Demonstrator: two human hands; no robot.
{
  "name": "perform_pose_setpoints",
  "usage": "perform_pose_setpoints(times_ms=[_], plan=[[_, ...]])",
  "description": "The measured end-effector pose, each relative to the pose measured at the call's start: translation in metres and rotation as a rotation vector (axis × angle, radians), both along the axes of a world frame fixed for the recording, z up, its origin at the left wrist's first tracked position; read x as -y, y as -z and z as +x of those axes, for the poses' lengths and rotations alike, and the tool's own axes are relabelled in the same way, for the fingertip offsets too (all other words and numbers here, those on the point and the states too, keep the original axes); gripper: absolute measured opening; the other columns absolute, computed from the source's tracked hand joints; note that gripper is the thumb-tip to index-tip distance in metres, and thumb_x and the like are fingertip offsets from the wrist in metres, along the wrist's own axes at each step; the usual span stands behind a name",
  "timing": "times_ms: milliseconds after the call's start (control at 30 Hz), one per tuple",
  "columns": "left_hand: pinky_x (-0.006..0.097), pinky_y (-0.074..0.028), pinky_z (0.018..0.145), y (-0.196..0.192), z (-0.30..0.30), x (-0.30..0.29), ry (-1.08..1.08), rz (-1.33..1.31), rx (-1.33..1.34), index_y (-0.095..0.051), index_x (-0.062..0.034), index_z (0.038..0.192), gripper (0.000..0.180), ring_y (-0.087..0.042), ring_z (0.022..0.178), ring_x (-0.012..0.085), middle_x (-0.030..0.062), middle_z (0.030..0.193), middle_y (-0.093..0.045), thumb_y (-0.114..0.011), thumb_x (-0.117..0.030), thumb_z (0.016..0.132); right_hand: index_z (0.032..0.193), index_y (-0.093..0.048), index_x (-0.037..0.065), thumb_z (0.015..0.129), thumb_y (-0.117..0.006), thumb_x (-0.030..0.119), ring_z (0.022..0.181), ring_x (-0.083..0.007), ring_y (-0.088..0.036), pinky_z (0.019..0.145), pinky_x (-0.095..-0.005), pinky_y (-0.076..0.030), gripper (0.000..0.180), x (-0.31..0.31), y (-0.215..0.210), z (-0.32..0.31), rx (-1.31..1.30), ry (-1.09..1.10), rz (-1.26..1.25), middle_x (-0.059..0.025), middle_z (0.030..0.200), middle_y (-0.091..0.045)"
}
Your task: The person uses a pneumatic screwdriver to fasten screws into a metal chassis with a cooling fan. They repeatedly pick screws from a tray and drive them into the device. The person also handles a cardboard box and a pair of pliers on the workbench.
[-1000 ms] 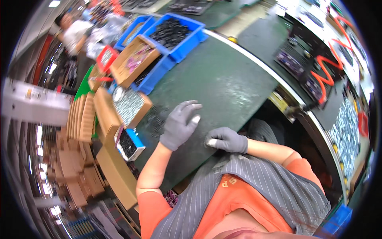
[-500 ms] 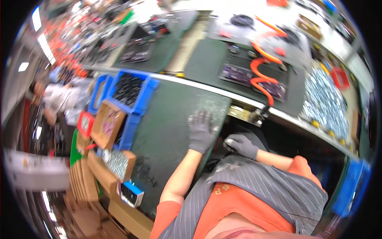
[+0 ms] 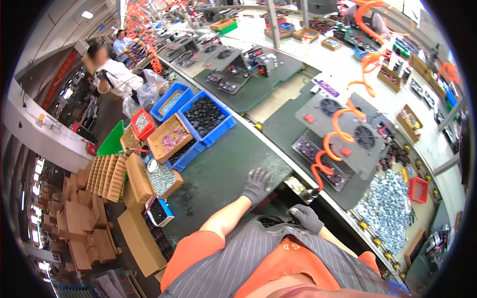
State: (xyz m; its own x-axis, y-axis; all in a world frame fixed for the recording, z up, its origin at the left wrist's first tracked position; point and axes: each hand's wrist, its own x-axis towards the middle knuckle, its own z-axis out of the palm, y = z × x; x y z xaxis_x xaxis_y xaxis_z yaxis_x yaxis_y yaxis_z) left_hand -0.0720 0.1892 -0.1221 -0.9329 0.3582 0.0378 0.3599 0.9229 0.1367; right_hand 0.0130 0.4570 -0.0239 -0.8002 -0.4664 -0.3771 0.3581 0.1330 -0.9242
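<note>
My left hand, in a grey work glove, lies on the dark green tabletop near its right edge, fingers spread and nothing in them. My right hand, also gloved in grey, is beside the striped apron, below the conveyor's edge. Its fingers are curled in; whatever they hold, if anything, is hidden. Above it, an orange coiled hose ends in a dark metal tool head. Beyond stands a grey metal panel with two round black fans and a row of circuit parts, resting on a dark green board.
Left of the tabletop are a blue bin of black parts, a cardboard box of pinkish parts and a box of small metal pieces. A pile of silvery pieces and a red tray lie right. A person stands far left.
The view has swung and become sharper, so the conveyor and bins sit differently in it. My left hand stays spread on the tabletop; my right hand stays curled near the apron.
</note>
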Motion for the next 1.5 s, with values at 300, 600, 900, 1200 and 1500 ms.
perform_pose_setpoints(times_ms=[300,600,900,1200,1500], plan=[[0.042,-0.029,0.113,-0.059,0.011,-0.093,-0.295,-0.283,0.244,-0.036,-0.0024,0.14,0.091,-0.031,0.138,0.0363,0.0209,0.144,-0.038,-0.075,-0.04,0.066,0.107,-0.065,0.003,0.094,-0.051,0.037,0.086,-0.0269,-0.065,0.081,-0.0369,-0.049,0.04,-0.183,-0.05,0.084,-0.258,0.299,0.376,-0.0139,0.094,-0.067],[0.043,-0.019,0.115,-0.125,-0.043,-0.2,-0.109,-0.35,0.256,-0.012,-0.0072,0.149,0.114,-0.011,0.144,0.0305,0.016,0.155,-0.013,-0.074,-0.056,0.067,0.108,-0.066,0.007,0.087,-0.053,0.043,0.098,-0.0345,-0.063,0.086,-0.0422,-0.047,0.044,-0.267,-0.052,0.196,-0.052,0.781,0.555,-0.0182,0.101,-0.067],[0.044,-0.025,0.111,-0.159,-0.069,-0.364,0.588,-0.206,0.263,-0.021,-0.0089,0.145,0.102,-0.021,0.139,0.0325,0.0177,0.149,-0.023,-0.072,-0.056,0.07,0.103,-0.068,0.007,0.088,-0.056,0.044,0.091,-0.0304,-0.066,0.082,-0.041,-0.049,0.041,-0.228,-0.029,0.266,0.078,1.277,0.495,-0.0147,0.093,-0.069],[0.044,-0.032,0.106,-0.138,-0.007,-0.466,1.095,-0.424,0.389,-0.03,-0.0107,0.141,0.091,-0.031,0.133,0.0344,0.0193,0.143,-0.033,-0.07,-0.056,0.073,0.103,-0.068,0.007,0.088,-0.057,0.041,0.097,-0.0312,-0.064,0.087,-0.0413,-0.048,0.038,-0.167,0.011,0.321,0.387,1.695,0.458,-0.0154,0.098,-0.069],[0.045,-0.038,0.102,-0.093,0.091,-0.466,1.16,-0.802,0.43,-0.039,-0.0125,0.136,0.08,-0.041,0.127,0.0363,0.021,0.137,-0.043,-0.067,-0.056,0.075,0.097,-0.068,0.005,0.087,-0.061,0.036,0.089,-0.032,-0.065,0.08,-0.0407,-0.05,0.034,-0.15,0.065,0.379,0.244,1.892,0.422,-0.0178,0.093,-0.068]])
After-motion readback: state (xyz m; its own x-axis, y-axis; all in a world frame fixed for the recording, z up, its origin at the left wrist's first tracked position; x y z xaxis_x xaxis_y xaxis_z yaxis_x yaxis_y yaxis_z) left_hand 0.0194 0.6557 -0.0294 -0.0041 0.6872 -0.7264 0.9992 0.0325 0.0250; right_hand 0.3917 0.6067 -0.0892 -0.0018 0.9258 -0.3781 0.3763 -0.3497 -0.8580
